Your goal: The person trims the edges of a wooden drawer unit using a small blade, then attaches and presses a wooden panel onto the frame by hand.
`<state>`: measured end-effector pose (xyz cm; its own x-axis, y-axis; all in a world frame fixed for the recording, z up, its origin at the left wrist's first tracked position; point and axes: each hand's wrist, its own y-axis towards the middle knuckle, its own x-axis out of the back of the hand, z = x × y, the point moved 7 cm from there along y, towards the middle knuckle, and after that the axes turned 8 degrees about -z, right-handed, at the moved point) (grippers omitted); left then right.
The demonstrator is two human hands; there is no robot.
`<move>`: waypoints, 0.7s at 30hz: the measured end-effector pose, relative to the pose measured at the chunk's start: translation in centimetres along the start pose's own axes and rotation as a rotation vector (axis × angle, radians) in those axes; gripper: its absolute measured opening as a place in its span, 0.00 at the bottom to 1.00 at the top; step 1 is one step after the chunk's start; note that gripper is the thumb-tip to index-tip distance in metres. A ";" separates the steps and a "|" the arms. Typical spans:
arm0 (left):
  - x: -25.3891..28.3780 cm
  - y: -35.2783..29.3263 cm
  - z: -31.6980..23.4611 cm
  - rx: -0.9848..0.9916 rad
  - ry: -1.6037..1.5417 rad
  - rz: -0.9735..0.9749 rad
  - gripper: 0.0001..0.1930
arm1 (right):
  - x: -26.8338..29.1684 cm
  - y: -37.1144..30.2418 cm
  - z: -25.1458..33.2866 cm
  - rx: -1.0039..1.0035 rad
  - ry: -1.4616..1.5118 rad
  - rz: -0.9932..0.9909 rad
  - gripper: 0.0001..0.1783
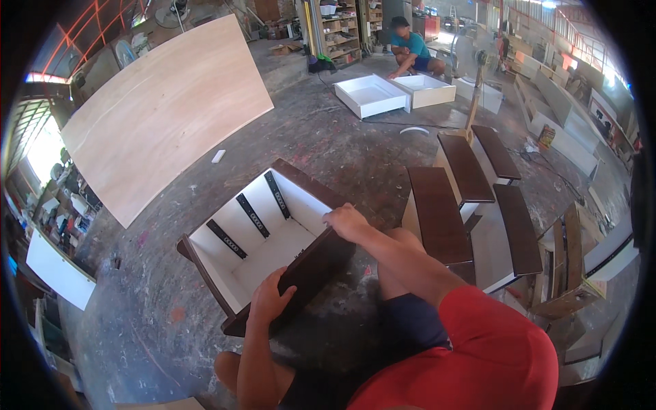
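In front of me a dark brown cabinet shell [318, 263] rests on the floor, its white interior facing up. Black drawer slides [253, 216] run in rows along its far inner wall. My left hand [270, 298] grips the near side panel, fingers over its edge and thumb apart on the outer face. Farther right, my right hand [347, 223] is curled over the same panel's edge near the right end; its fingertips are partly hidden.
Several drawers with dark brown fronts [437, 212] stand close on my right. A large plywood sheet [171, 113] leans at the far left. Beyond, a person in a teal shirt [410, 46] squats by white drawers [369, 94]. A small white block [218, 156] lies on the floor.
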<state>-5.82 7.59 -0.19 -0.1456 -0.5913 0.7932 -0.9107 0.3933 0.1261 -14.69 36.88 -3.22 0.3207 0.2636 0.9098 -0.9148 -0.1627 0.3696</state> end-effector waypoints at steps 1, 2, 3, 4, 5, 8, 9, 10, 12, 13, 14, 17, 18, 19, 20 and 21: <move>0.1 0.1 0.0 0.000 0.000 -0.002 0.31 | -0.1 -0.3 0.5 0.018 0.041 -0.024 0.14; 0.1 0.2 0.1 0.003 -0.005 0.003 0.31 | -0.1 -0.4 0.7 0.035 0.082 -0.048 0.13; 0.0 -0.1 0.3 0.009 -0.011 0.014 0.31 | 0.0 -0.2 0.7 0.034 0.084 -0.044 0.13; -0.2 -0.1 0.4 0.013 -0.011 0.018 0.31 | 0.2 0.1 0.0 -0.032 0.010 -0.039 0.12; -0.4 0.0 0.5 0.006 -0.013 0.009 0.31 | 0.3 0.2 -0.5 -0.098 -0.065 -0.034 0.12; -0.3 0.5 0.0 -0.018 -0.006 0.013 0.32 | -0.9 -0.3 -0.5 -0.065 -0.044 -0.062 0.10; -0.2 0.2 0.3 -0.008 0.005 0.013 0.32 | -0.7 -0.2 0.0 -0.057 -0.037 -0.059 0.10; -0.1 -0.1 0.8 0.006 0.008 0.010 0.32 | -0.4 -0.3 0.7 -0.049 -0.037 -0.042 0.09; -0.1 0.0 1.1 -0.022 -0.008 -0.003 0.32 | 0.0 -0.2 0.5 -0.042 -0.037 -0.022 0.09; -0.4 0.3 1.1 -0.022 -0.007 0.002 0.32 | 0.1 0.0 -0.6 -0.052 -0.078 -0.055 0.08; -0.8 0.6 0.7 -0.035 -0.025 0.003 0.32 | 0.1 -0.1 -1.4 -0.061 -0.119 -0.089 0.07; -0.4 0.5 0.8 -0.037 -0.029 -0.023 0.32 | -0.6 -0.7 1.1 0.078 -0.034 -0.081 0.07; -0.2 0.3 0.7 -0.039 -0.025 -0.038 0.31 | -0.3 -0.7 1.3 0.086 -0.029 -0.079 0.07; 0.0 0.3 0.6 -0.031 -0.023 -0.043 0.31 | -0.1 -0.6 1.0 0.033 -0.049 -0.062 0.07; 0.1 0.3 0.6 -0.018 -0.028 -0.041 0.31 | 0.1 -0.4 0.7 -0.020 -0.069 -0.044 0.08; 0.2 0.4 0.5 -0.011 -0.034 -0.033 0.31 | 0.1 -0.3 0.6 -0.020 -0.067 -0.042 0.08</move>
<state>-6.36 7.30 -0.29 -0.1286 -0.6274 0.7680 -0.9110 0.3807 0.1585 -14.25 36.43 -3.08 0.3743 0.2052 0.9043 -0.9046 -0.1335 0.4047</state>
